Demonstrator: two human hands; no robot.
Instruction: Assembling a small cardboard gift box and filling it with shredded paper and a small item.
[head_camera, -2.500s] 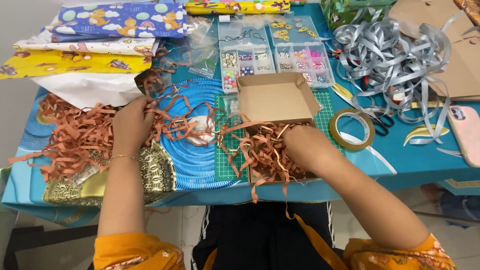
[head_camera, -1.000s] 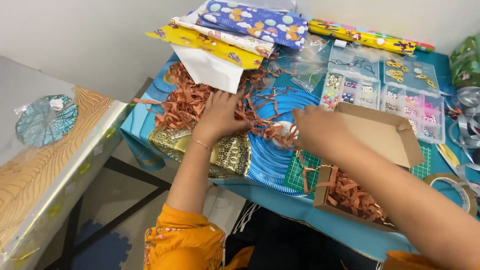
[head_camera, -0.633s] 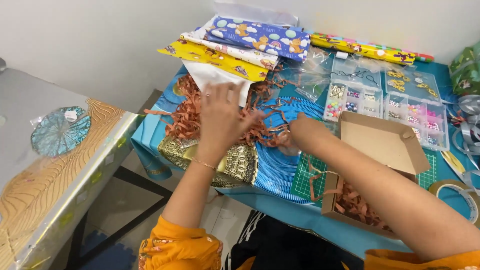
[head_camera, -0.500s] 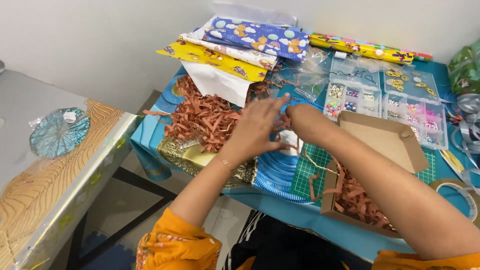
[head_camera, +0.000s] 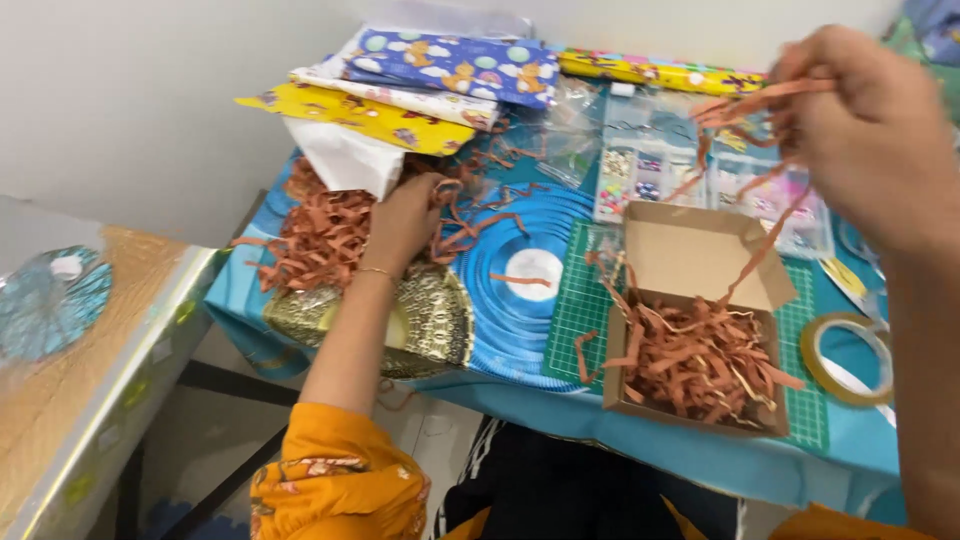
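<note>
On tabletop (head_camera: 520, 400), open cardboard box (head_camera: 700, 330) holds brown paper shreds (head_camera: 700, 360). Right hand (head_camera: 870, 120) raised above box, fingers pinched on few strips, blurred, partly cut off. Left hand (head_camera: 405, 215) closed on shred pile (head_camera: 320, 230); fingertips hidden.
</note>
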